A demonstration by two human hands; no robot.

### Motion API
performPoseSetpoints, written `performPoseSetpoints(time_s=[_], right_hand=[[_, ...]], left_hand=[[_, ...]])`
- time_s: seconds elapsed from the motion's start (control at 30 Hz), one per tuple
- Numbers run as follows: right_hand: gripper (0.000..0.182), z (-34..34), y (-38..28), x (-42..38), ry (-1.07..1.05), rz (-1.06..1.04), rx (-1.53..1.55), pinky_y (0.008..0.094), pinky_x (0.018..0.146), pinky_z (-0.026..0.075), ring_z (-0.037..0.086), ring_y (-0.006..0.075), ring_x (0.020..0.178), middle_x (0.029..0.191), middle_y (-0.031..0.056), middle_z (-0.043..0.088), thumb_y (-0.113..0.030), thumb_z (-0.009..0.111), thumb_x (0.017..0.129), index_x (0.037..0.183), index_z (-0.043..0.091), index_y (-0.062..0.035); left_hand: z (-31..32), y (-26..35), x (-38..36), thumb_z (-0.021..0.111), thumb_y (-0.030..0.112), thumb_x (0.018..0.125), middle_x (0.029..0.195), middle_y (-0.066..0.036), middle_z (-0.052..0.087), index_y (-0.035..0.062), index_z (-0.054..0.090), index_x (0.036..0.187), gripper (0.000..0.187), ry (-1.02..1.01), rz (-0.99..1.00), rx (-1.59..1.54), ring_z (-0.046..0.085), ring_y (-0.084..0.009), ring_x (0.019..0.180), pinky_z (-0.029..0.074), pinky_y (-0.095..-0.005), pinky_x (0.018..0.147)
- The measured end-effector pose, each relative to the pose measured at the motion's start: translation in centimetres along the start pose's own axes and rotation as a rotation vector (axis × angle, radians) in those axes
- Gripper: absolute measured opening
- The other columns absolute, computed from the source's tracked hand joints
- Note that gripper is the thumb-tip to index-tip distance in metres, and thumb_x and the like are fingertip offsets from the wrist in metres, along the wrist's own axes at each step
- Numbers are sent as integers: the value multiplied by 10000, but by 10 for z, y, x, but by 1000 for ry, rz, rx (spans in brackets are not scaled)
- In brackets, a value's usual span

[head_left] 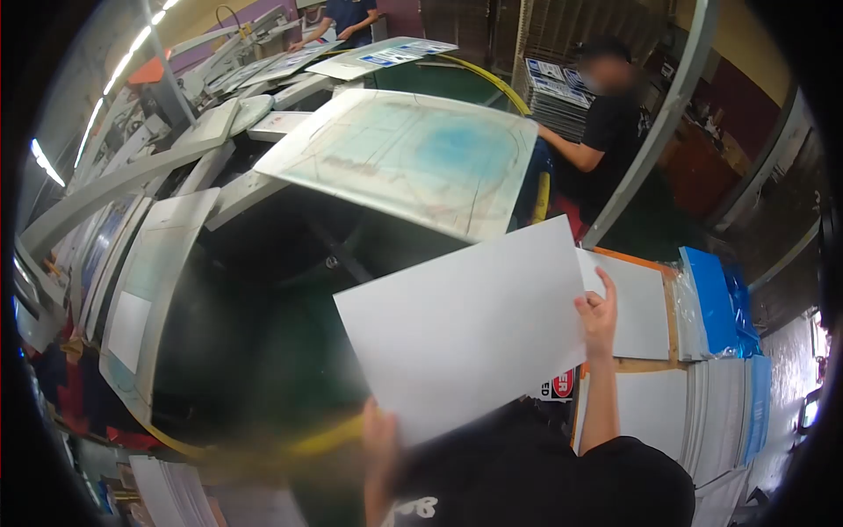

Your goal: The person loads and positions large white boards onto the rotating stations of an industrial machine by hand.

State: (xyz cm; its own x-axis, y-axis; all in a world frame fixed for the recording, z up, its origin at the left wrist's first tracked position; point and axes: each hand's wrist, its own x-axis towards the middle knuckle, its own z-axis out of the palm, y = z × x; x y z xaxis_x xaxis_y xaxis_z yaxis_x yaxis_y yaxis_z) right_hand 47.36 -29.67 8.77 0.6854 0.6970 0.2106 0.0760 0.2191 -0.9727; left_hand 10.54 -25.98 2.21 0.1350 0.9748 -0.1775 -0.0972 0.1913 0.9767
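Observation:
A blank white sheet [465, 334], stiff and flat, is held up tilted in front of my body. My left hand [381, 439], somewhat blurred, grips its lower left edge. At the opposite edge, the fingers of my right hand [599, 314] are bent around the side of the sheet. Just beyond it lies a large pale platen [395, 162] with a blue stain and dark marks, its near corner close to the sheet's top edge. Part of a red, black and white printed sign [562, 386] shows beneath the sheet's right side.
Stacks of white sheets [634, 404] stand at my right, with blue sheets [708, 285] beyond. A person in black [610, 123] is past the platen near a slanted metal post [654, 123]; another person [349, 18] works farther back. Left, another platen [176, 246] carries a white sheet [129, 329]. A yellow rail [329, 436] curves below.

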Motion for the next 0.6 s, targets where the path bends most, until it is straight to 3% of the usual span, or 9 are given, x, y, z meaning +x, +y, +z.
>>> performPoseSetpoints(time_s=[0.07,0.1,0.2,0.3,0.4,0.43,0.53,0.6], right_hand=[[517,-7,-3,10,-36,14,-67,251,735,452,554,118,879,996,113,580,-84,605,807,1277,400,-17],[497,-9,-6,16,-70,21,-106,244,736,451,555,110,875,1008,112,576,-78,591,817,1274,405,-19],[485,0,-22,23,-186,77,-302,236,741,450,564,115,860,1013,104,576,-87,594,814,1257,415,-3],[466,15,-30,22,-276,268,-325,243,819,418,543,119,874,959,58,552,-94,594,795,1229,448,-2],[475,47,-10,31,-312,186,-285,253,812,427,543,129,877,945,60,551,-74,617,779,1216,448,10],[532,55,6,40,-323,80,-334,234,752,457,570,129,870,947,71,555,-21,660,739,1220,433,-1],[701,115,24,57,-356,-135,-300,314,865,424,542,212,971,1038,103,525,-74,725,675,1285,386,1],[847,158,30,67,-369,-387,-717,362,924,380,493,278,1054,1117,150,477,-162,777,608,1317,344,8]], left_hand=[[9,14,-3,480,86,840,961,-80,533,-38,336,1287,486,0,-178,-56,481,-105,736,422,-254,648],[12,14,-2,491,92,842,913,-50,514,-25,346,1279,475,-17,-110,-152,432,-71,670,376,-217,565],[14,13,-1,483,88,855,919,-59,525,-24,353,1270,448,54,-138,-264,456,-79,715,397,-218,614],[12,21,6,484,72,863,1027,-96,541,-36,354,1284,453,175,-100,-344,503,-111,831,424,-244,719],[3,25,26,489,49,869,1173,-133,508,-34,323,1322,489,235,-78,-320,508,-157,978,415,-289,846],[-5,11,38,493,43,875,1245,-151,470,-18,256,1366,549,251,-46,-239,498,-186,1042,401,-321,896],[-14,52,81,483,53,897,1102,-150,574,-33,334,1289,427,290,85,-329,546,-167,998,430,-298,867],[-39,55,120,477,46,900,1026,-141,608,-33,359,1273,399,347,158,-293,580,-152,922,450,-265,823]])
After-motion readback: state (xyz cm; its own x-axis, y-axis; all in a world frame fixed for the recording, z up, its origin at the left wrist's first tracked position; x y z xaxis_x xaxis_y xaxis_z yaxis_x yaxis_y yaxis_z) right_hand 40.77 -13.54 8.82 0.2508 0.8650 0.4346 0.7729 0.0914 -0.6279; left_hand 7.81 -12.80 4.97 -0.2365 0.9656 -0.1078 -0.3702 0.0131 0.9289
